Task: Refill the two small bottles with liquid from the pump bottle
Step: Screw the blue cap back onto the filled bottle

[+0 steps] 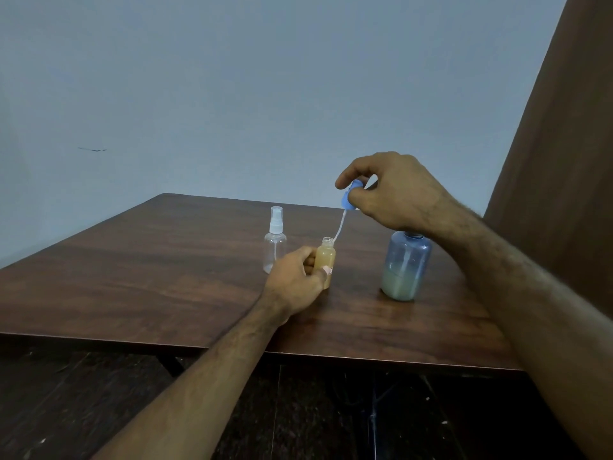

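Amber liquid filled the small open bottle (324, 265) nearly to its shoulder as it stood upright on the wooden table (166, 260), a little way in from the near edge. The left hand (295, 280) steadied it, thumb across the front and fingers curled round the far side, pinching its body. Above and to the right, the right hand (391, 190) pinched a blue pump head (351, 194) between thumb and fingers, held clear of any bottle. A thin white tube (340, 229) hung down from the head, and its lower end sat at the rim of the small bottle's open neck; whether the tip was inside the mouth or just beside it could not be told.

By the look of it, the first small bottle was close to done, perhaps wanting only a last drop and its cap, which was nowhere in view. The second one, a clear spray bottle (275, 242) just behind and to the left of the left hand, appeared empty, with its white sprayer on, so that half of the job was probably untouched.

To the right, well apart from the small bottles, stood the big blue pump bottle (405, 265) with its neck open under the right wrist, pale liquid filling roughly its lower third. Little stood in the way, though the right forearm passing over that open bottle might tip it. A brown curtain (557, 144) hung at the far right against the pale wall (232, 78).
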`<state>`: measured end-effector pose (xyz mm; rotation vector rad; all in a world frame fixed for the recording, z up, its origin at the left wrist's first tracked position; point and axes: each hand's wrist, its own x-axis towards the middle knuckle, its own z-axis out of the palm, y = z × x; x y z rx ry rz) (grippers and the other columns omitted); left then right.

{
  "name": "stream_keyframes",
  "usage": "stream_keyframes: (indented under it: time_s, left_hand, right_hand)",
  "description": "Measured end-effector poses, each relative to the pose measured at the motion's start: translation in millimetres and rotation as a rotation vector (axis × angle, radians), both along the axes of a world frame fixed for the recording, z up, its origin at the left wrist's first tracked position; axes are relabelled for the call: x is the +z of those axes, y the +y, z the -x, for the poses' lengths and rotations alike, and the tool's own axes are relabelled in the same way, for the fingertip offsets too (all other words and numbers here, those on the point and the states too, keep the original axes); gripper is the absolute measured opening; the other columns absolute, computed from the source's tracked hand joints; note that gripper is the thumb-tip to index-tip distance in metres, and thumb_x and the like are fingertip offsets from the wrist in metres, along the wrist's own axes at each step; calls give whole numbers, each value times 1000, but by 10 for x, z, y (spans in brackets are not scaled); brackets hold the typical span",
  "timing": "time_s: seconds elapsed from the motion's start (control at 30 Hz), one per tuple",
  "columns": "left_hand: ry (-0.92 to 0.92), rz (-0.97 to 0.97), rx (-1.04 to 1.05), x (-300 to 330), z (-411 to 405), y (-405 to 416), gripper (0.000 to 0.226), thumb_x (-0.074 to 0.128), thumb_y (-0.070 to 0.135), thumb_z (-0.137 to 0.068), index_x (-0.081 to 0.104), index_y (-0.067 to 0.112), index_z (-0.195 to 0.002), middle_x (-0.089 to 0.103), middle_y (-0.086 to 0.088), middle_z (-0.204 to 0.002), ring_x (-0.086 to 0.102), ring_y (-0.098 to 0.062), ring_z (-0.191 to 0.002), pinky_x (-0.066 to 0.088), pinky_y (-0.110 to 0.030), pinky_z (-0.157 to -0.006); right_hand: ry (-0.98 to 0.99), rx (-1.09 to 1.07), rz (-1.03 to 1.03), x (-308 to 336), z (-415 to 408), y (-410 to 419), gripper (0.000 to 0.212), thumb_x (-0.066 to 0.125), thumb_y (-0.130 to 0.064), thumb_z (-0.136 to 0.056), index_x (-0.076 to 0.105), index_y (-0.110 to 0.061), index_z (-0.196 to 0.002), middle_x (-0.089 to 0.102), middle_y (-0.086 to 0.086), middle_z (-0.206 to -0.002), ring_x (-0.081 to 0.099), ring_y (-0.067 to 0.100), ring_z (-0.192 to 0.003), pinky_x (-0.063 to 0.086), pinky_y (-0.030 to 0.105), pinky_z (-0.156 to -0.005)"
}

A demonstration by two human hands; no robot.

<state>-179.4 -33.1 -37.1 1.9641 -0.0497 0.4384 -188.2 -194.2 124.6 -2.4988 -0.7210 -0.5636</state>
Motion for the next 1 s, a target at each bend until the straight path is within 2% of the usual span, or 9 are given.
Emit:
stream_keyframes:
  time_s: [0.17,0.3,0.4,0.5,0.63,0.73,0.83,0.9,1.0]
  left_hand:
    - [-15,8,1,-7,0,-10,22,68,18,-93,68,17,-115,72,7,-103,69,-11,-97,57,-26,-86]
    - [-13,0,-4,-4,-2,-16,23,68,19,-94,68,15,-116,72,4,-106,68,-12,-99,58,-30,-88]
    - [-7,6,-14,1,-2,-18,22,68,20,-94,68,16,-116,73,5,-105,69,-11,-99,59,-32,-89]
    - [-1,12,-22,5,5,-20,22,68,20,-94,68,14,-115,73,3,-105,69,-14,-100,59,-38,-91]
    - [3,16,-23,6,14,-22,19,68,21,-94,68,16,-113,73,5,-104,69,-14,-101,59,-37,-91]
    - [6,5,-31,15,17,-15,21,66,23,-95,67,15,-115,72,8,-102,68,-7,-97,59,-33,-90]
    - [12,32,-45,24,32,-19,20,65,21,-95,67,14,-114,73,3,-104,69,-12,-98,58,-37,-92]
    - [6,45,-55,32,43,-18,16,65,21,-96,66,18,-111,74,2,-103,70,-13,-98,58,-38,-93]
    - [-16,43,-59,34,40,0,8,64,23,-96,65,29,-102,72,11,-93,69,-4,-86,59,-33,-89]
  right_hand:
    - [-14,16,-14,61,-5,18,28,62,-15,-94,74,-40,-100,76,-7,-106,66,9,-80,44,17,-65]
    - [6,12,29,43,-48,72,28,64,-16,-96,78,-36,-108,73,-8,-113,67,11,-90,41,14,-66]
    - [20,20,55,14,-64,109,28,65,-15,-95,79,-32,-112,73,-4,-118,64,14,-93,42,19,-66]
    - [38,20,111,-6,-74,157,29,67,-15,-94,78,-29,-116,73,-3,-121,60,14,-96,42,26,-77]
    - [64,7,152,-41,-123,200,30,66,-14,-95,77,-26,-121,73,-3,-123,59,14,-99,42,27,-83]
    - [97,3,200,-135,-193,212,31,66,-15,-98,76,-23,-126,72,-1,-128,58,13,-103,43,27,-87]
    - [134,3,225,-262,-283,210,33,65,-14,-99,75,-21,-129,72,1,-132,57,12,-104,43,27,-89]
    - [148,5,207,-334,-332,200,33,65,-14,-99,74,-21,-130,72,2,-131,59,13,-104,46,28,-90]
    - [169,13,123,-410,-392,180,32,64,-13,-99,76,-22,-127,73,0,-124,64,13,-103,50,26,-87]
